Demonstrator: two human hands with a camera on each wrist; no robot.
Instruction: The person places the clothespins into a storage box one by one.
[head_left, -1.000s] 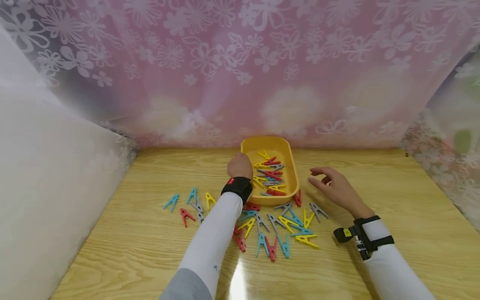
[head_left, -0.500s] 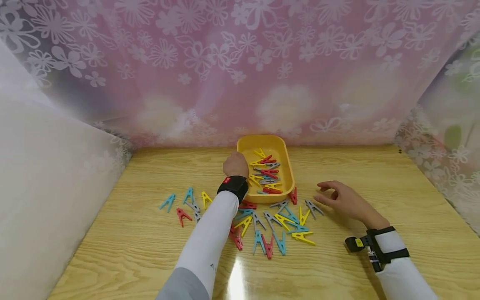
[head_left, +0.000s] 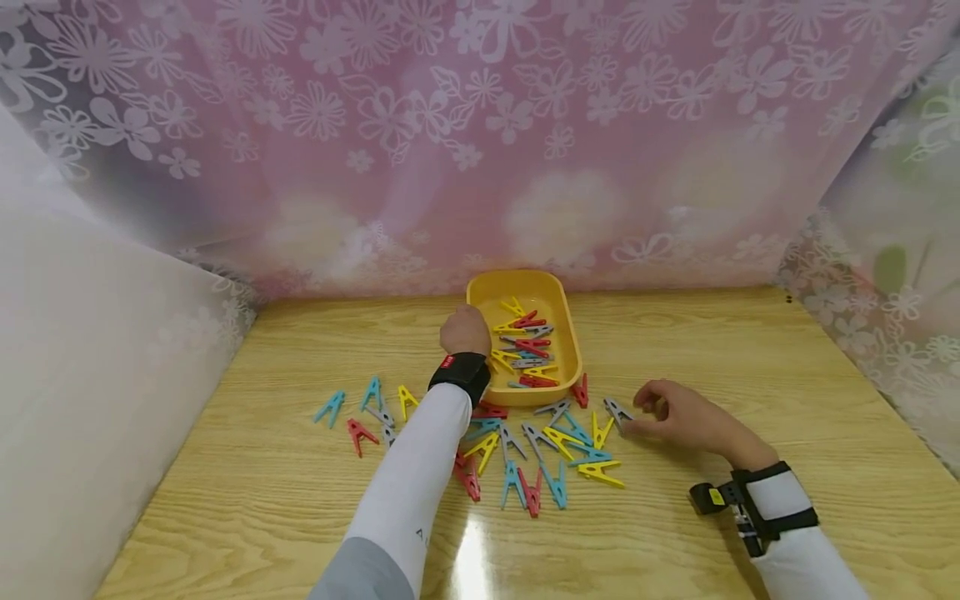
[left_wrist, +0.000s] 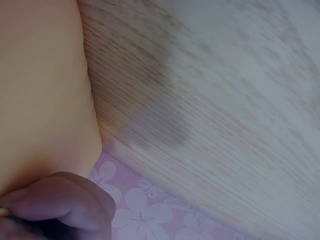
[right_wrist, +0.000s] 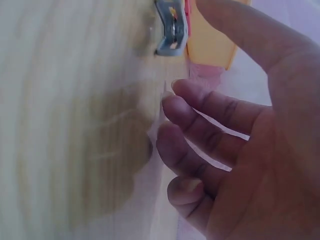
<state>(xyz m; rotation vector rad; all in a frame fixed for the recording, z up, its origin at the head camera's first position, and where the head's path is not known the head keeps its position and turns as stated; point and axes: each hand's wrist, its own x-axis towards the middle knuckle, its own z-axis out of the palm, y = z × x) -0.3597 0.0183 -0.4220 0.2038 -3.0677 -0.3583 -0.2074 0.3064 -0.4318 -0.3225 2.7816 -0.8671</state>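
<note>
A yellow plastic tray (head_left: 573,350) stands near the back of the table with several red, yellow, grey and blue clothespins inside. My left hand (head_left: 465,331) grips its left rim; in the left wrist view curled fingers (left_wrist: 70,202) lie against the tray wall (left_wrist: 40,90). To the right of the pile, my right hand (head_left: 678,418) is low over the table, fingers bent and parted. A grey clothespin (head_left: 617,412) lies right at its fingertips. The right wrist view shows that grey clothespin (right_wrist: 172,30) in front of the spread thumb and fingers, nothing held.
Several loose clothespins (head_left: 531,492) lie in front of the tray on the wooden table (head_left: 247,500). A smaller group, with a red clothespin (head_left: 361,435), is left of the left forearm. A pink flowered curtain (head_left: 420,167) hangs behind the table.
My right hand has moved away from the tray's right side, toward me and down to the grey clothespin. The left hand keeps its hold on the tray rim. The head view has shifted slightly.
</note>
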